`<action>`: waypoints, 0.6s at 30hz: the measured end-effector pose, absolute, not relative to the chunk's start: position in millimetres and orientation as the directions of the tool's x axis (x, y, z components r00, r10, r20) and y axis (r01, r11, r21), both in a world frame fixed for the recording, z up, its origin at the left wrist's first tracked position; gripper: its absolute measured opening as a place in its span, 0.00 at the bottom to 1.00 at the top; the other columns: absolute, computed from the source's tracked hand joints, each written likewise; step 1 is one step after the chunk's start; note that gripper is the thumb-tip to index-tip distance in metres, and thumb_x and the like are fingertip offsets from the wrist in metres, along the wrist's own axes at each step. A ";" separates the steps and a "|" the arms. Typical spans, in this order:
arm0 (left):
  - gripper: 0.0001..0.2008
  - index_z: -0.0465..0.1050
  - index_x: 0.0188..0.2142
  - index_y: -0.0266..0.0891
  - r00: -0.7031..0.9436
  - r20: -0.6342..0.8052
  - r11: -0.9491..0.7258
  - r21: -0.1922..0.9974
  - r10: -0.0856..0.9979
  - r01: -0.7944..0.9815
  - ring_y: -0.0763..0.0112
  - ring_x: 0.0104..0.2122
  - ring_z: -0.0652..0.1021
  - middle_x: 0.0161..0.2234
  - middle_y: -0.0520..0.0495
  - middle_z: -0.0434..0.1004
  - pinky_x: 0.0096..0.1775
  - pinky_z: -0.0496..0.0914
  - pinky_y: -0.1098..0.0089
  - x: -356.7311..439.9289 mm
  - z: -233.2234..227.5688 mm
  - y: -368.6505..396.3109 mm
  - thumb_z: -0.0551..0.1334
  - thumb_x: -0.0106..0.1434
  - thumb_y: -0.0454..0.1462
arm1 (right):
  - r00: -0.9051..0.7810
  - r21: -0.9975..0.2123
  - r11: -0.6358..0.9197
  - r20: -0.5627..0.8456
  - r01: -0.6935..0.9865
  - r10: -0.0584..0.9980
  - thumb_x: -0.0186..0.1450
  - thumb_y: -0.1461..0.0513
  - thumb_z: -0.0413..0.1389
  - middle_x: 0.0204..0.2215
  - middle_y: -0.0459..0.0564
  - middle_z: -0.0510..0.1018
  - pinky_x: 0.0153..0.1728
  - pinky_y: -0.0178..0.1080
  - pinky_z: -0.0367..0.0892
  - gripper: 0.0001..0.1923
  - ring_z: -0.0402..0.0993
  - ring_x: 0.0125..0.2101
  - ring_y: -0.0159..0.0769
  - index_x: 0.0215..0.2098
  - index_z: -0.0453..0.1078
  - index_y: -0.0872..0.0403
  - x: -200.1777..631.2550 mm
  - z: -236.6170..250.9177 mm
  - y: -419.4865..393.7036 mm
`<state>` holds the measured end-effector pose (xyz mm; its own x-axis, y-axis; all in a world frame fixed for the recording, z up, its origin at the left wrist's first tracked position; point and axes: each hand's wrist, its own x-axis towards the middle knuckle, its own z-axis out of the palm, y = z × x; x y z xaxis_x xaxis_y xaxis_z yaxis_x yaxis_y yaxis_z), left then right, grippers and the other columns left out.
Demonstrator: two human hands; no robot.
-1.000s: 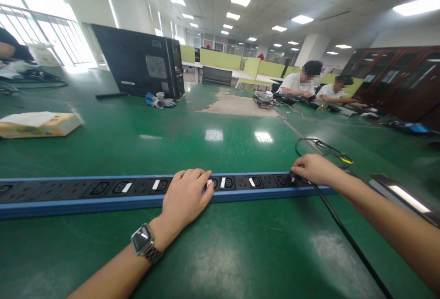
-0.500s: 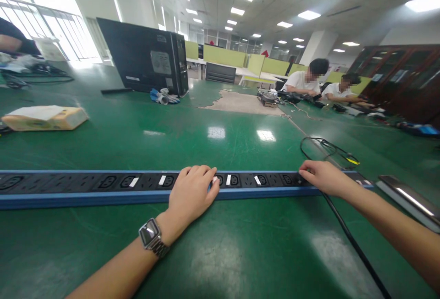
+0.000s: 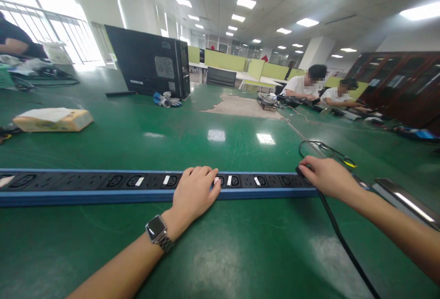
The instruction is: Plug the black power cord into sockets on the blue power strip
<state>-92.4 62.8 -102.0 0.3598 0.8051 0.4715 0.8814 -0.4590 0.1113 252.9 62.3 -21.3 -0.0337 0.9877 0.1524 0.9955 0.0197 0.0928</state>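
Here, both hands (image 3: 194, 193) press the socket strip (image 3: 103, 184).

Both forearms are bare, with no sleeves in view. The left hand (image 3: 195, 192) has bare fingers, and its wrist carries a square, dark-faced wristwatch on a silver metal link band (image 3: 157, 231). The right hand (image 3: 326, 177) wears nothing.

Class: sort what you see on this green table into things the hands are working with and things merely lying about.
In use:
- power strip, under the left hand
- black plug and its black cable, under the right hand

Lying about:
- computer tower
- yellow box
- gloves
- coiled cable
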 end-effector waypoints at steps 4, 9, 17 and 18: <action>0.16 0.74 0.47 0.37 0.360 0.473 -0.464 0.120 0.804 0.877 0.59 0.43 0.75 0.42 0.43 0.78 0.46 0.63 0.57 -92.2 -101.9 62.3 0.52 0.67 0.40 | -0.099 -0.163 0.128 0.172 0.978 0.980 0.62 0.52 0.48 0.24 0.46 0.78 0.26 0.34 0.59 0.15 0.72 0.26 0.35 0.34 0.74 0.50 213.3 4.3 62.9; 0.16 0.74 0.47 0.39 0.348 0.497 -0.469 0.140 0.795 0.872 0.60 0.43 0.75 0.42 0.43 0.78 0.46 0.63 0.58 -92.3 -104.2 62.5 0.53 0.66 0.40 | -0.243 -0.325 0.230 0.000 0.917 0.970 0.61 0.54 0.50 0.23 0.46 0.78 0.24 0.32 0.58 0.15 0.70 0.23 0.31 0.32 0.75 0.53 155.2 -14.5 73.9; 0.15 0.73 0.48 0.39 0.349 0.487 -0.465 0.138 0.800 0.874 0.60 0.43 0.74 0.42 0.44 0.77 0.46 0.63 0.58 -92.5 -104.7 62.4 0.53 0.67 0.40 | -0.226 -0.480 0.168 -0.065 0.861 0.972 0.59 0.56 0.50 0.22 0.46 0.78 0.24 0.32 0.60 0.15 0.70 0.23 0.31 0.28 0.75 0.56 144.0 -41.8 95.4; 0.15 0.73 0.48 0.38 0.349 0.482 -0.462 0.137 0.804 0.876 0.59 0.43 0.74 0.42 0.44 0.77 0.46 0.62 0.58 -92.5 -104.5 62.6 0.52 0.67 0.40 | -0.222 -0.480 0.161 -0.072 0.862 0.973 0.59 0.56 0.50 0.22 0.46 0.78 0.24 0.31 0.60 0.15 0.70 0.23 0.31 0.28 0.75 0.56 143.6 -41.5 96.7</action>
